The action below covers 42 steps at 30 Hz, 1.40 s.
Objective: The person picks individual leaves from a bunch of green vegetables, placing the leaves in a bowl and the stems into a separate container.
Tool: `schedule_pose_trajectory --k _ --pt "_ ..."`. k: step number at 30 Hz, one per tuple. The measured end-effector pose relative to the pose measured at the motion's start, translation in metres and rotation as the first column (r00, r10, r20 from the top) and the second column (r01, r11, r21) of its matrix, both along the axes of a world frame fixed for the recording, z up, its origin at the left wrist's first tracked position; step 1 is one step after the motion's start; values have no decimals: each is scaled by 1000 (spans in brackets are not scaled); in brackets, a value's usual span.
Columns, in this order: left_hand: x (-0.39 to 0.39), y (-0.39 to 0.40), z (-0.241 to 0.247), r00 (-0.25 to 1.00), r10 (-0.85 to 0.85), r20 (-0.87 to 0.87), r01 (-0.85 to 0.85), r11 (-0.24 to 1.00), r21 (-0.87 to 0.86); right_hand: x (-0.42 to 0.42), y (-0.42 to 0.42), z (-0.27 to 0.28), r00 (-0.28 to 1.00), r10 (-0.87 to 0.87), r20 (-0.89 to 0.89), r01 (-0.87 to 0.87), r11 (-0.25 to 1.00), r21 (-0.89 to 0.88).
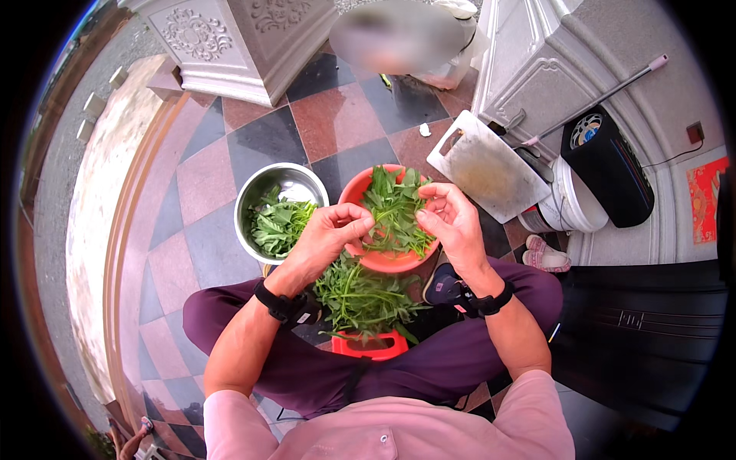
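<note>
Over an orange plastic basin [397, 265] of leafy greens [397, 201], my left hand [339, 227] pinches a green stem between thumb and fingers. My right hand [454, 221] is across from it, above the basin's right side. Its thumb and fingers are curled beside the leaves; whether they grip a sprig is unclear. To the left, a stainless steel bowl [244, 233] contains more leafy greens [279, 224]. A loose heap of long-stemmed greens [368, 296] lies between my legs, against a red plastic item [397, 347] with an opening.
A stained white cutting board [486, 167] leans at the right, near a white bucket [583, 201], a black speaker [612, 167] and a long-handled pole [604, 95]. Pink shoes [546, 256] sit by the wall. Ahead are plastic bags [454, 69] and a carved pillar [230, 46].
</note>
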<state>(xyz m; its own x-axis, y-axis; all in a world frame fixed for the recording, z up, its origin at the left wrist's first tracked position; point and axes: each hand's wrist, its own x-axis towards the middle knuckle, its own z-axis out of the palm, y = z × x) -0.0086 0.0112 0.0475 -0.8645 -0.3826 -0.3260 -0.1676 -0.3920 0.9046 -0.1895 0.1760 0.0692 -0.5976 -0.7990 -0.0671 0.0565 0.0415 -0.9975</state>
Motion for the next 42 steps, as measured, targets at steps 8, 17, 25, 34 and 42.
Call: schedule_pose_trajectory --k 8,17,25,34,42 --pt "-3 5 5 1000 -3 -15 3 1000 -15 -3 4 -8 672 12 -741 -82 995 -58" --pt "-2 3 -3 998 -59 -18 55 980 -192 -3 1 -6 871 66 -488 -72 997 7" --pt "-4 1 -2 992 115 -52 -120 988 -93 9 0 10 434 -84 -897 -95 986 -138" --pt "-3 -1 -8 966 143 -217 -200 942 -270 -3 2 6 767 35 -641 -2 999 52" --pt "1 1 -2 979 -175 -106 90 836 -541 -28 10 22 936 329 -124 -325 944 53"
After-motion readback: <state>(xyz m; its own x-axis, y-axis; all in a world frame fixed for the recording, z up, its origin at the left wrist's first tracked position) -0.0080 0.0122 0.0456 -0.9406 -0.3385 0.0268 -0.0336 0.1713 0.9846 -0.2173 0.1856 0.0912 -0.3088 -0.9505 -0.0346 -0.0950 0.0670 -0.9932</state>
